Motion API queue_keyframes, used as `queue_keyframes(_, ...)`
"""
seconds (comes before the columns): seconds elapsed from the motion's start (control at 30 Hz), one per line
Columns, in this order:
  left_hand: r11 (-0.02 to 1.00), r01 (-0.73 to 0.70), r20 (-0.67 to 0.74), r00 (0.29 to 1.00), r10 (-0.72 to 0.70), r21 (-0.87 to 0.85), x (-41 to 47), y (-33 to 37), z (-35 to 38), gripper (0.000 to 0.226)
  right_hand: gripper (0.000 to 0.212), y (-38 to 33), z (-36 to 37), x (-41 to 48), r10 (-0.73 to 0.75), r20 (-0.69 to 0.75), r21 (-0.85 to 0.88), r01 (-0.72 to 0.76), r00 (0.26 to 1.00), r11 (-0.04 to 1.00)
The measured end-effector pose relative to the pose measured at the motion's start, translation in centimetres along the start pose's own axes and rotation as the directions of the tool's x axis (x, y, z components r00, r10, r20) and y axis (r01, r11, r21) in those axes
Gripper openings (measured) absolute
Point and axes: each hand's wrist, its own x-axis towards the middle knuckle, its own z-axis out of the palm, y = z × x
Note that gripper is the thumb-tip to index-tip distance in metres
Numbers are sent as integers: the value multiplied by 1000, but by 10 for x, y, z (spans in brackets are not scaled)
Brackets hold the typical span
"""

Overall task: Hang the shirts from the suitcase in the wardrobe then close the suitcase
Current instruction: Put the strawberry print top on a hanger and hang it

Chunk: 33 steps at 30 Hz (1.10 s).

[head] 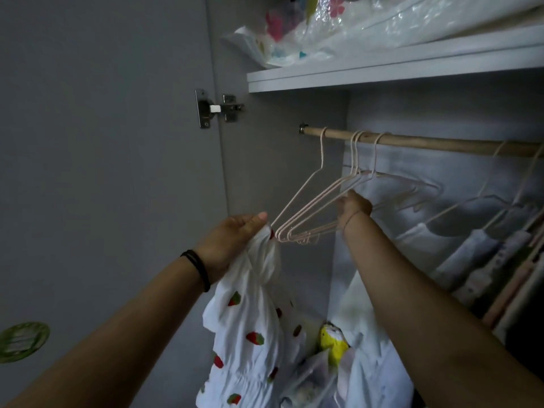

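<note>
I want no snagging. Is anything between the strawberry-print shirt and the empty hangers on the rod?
Nothing visible does. The left hand holds the white strawberry-print shirt right beside the empty pink wire hangers on the wooden rod; the right hand is at those hangers.

Above you, a shelf (382,69) carries crinkled clear plastic bags (323,30), with pink, blue and green shapes showing through. One bag's edge hangs over the shelf front. To your left, a metal hinge (219,108) joins the grey door (103,172) to the side panel. Low on that door sits a green oval (22,341), partly cut off at the left edge. Down below, a yellow packet (332,341) lies just above a clear bag (312,381) of pale items.
</note>
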Motion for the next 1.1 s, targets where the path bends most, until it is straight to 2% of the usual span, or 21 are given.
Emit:
queue_keyframes(0.13,1000,29,12,1000,-29,-9,5,-4,-5,34,35,-21,2,20,-3,22,336,-4,1000,942)
queue_keyframes(0.2,999,38,13,999,-38,-38,7,-8,-7,37,35,-21,3,28,-7,-13,337,11,1000,941)
queue_keyframes(0.33,997,36,41,999,-34,-70,11,-14,-10,60,30,-27,7,23,-80,2,261,77,997,962)
queue_keyframes(0.47,995,52,94,995,-44,-83,10,-19,-9,37,23,-32,5,7,-211,77,163,196,974,967)
queue_keyframes(0.67,1000,22,128,992,-20,-12,-1,-18,-9,45,28,-15,-10,-55,-251,220,90,237,943,967)
queue_keyframes(0.77,999,8,112,994,-13,44,-9,-19,-10,38,25,1,-26,-97,-239,286,76,227,928,971)
queue_keyframes(0.87,992,9,117,993,-23,123,-19,-20,-12,36,22,13,-47,-136,-246,324,-30,270,914,963)
queue_keyframes(0.93,987,-1,150,988,-24,160,-27,-18,-13,44,14,22,-64,-159,-322,306,-78,360,896,930)
queue_keyframes(1.0,977,-32,196,981,-10,211,-35,-16,-13,60,9,35,-82,-177,-417,225,-129,451,881,883)
queue_keyframes(1.1,960,-102,269,963,29,260,-43,-19,-14,63,29,50,-105,-204,-464,66,-225,466,883,856)
